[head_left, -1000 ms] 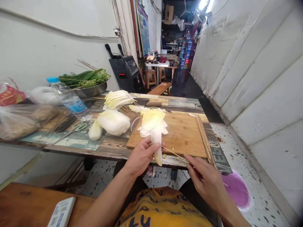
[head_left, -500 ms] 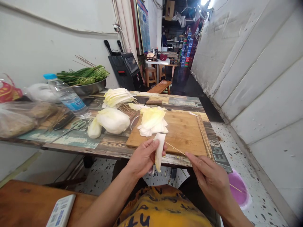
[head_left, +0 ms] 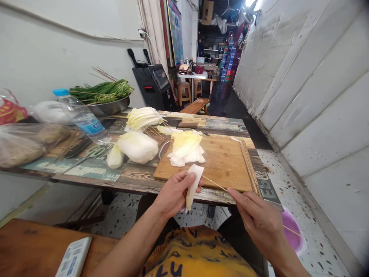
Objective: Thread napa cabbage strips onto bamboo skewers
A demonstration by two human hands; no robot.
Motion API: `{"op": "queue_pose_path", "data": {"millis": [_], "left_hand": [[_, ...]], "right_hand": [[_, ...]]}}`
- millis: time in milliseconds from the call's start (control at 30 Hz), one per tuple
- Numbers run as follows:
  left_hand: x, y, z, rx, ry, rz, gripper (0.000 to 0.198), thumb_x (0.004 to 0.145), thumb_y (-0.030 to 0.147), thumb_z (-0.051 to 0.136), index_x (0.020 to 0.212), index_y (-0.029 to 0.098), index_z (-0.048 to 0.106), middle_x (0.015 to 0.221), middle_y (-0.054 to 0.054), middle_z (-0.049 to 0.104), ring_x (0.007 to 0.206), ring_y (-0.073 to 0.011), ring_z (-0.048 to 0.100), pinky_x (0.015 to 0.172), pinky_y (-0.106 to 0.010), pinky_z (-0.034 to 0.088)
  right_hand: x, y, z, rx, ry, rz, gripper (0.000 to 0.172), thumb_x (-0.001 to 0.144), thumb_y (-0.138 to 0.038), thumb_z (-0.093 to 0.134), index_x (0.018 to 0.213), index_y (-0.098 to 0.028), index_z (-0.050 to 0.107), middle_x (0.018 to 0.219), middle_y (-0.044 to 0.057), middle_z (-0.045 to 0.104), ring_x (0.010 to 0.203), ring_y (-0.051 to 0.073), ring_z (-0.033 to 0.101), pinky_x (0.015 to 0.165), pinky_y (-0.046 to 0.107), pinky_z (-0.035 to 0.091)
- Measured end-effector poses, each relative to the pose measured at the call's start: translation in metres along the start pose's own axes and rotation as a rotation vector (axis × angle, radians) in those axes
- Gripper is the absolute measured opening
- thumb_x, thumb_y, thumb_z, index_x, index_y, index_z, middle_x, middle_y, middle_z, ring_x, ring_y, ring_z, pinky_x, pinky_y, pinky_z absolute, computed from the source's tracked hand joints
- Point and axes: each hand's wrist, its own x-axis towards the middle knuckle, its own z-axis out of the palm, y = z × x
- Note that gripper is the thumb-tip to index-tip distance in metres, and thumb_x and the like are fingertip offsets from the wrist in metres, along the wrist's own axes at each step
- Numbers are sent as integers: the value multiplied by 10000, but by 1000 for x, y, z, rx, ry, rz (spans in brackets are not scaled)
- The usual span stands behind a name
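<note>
My left hand (head_left: 175, 194) is closed around a pale strip of napa cabbage leaf (head_left: 193, 184), held over the table's front edge. A thin wooden skewer (head_left: 215, 183) runs from my right hand (head_left: 255, 213) to the leaf, its tip hidden behind the leaf or at its edge. My right fingers pinch the skewer's shaft. Just beyond sits a pile of cut cabbage leaves (head_left: 186, 148) on the wooden cutting board (head_left: 225, 161). A bundle of bare skewers (head_left: 249, 165) lies along the board's right edge.
Left of the board are a cabbage head (head_left: 138, 147), skewered cabbage leaves (head_left: 143, 118), scissors (head_left: 95, 152) and a tilted water bottle (head_left: 83, 119). A metal bowl of skewered greens (head_left: 106, 105) stands farther back. A pink basin (head_left: 292, 231) is on the floor at right.
The cabbage strip has tilted, its top leaning to the right and its lower end swinging left. My right hand has shifted slightly right with the skewer.
</note>
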Motion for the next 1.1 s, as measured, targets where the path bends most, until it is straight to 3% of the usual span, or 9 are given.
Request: {"op": "queue_pose_path", "data": {"millis": [233, 567, 1000, 1100], "left_hand": [[-2, 0, -2, 142, -16, 9, 293, 674, 412, 766, 706, 127, 706, 625, -34, 652, 488, -81, 520, 470, -192, 414], [-3, -4, -8, 249, -44, -2, 288, 661, 407, 773, 725, 126, 747, 604, -63, 674, 429, -106, 533, 434, -228, 419], [1, -5, 6, 325, -53, -9, 286, 674, 426, 752, 708, 143, 753, 553, -29, 643, 431, -120, 530, 414, -226, 383], [1, -6, 12, 377, -103, -23, 289, 677, 430, 745, 669, 141, 751, 567, -40, 656, 449, -118, 527, 430, -219, 378]], "right_hand": [[0, 3, -11, 23, -66, -27, 306, 929, -120, 470, 1171, -209, 635, 815, 50, 689, 672, 134, 652, 628, 235, 506], [2, 7, -22, 82, -119, -47, 318, 918, -114, 468, 1164, -229, 633, 827, 42, 698, 706, 144, 671, 596, 222, 511], [12, 3, -21, 201, -139, 59, 273, 939, -193, 455, 1104, -225, 670, 813, 34, 712, 677, 137, 668, 598, 225, 523], [14, -1, -17, 196, -146, 45, 278, 940, -191, 449, 1110, -231, 665, 804, 28, 715, 668, 136, 672, 583, 220, 520]]}}
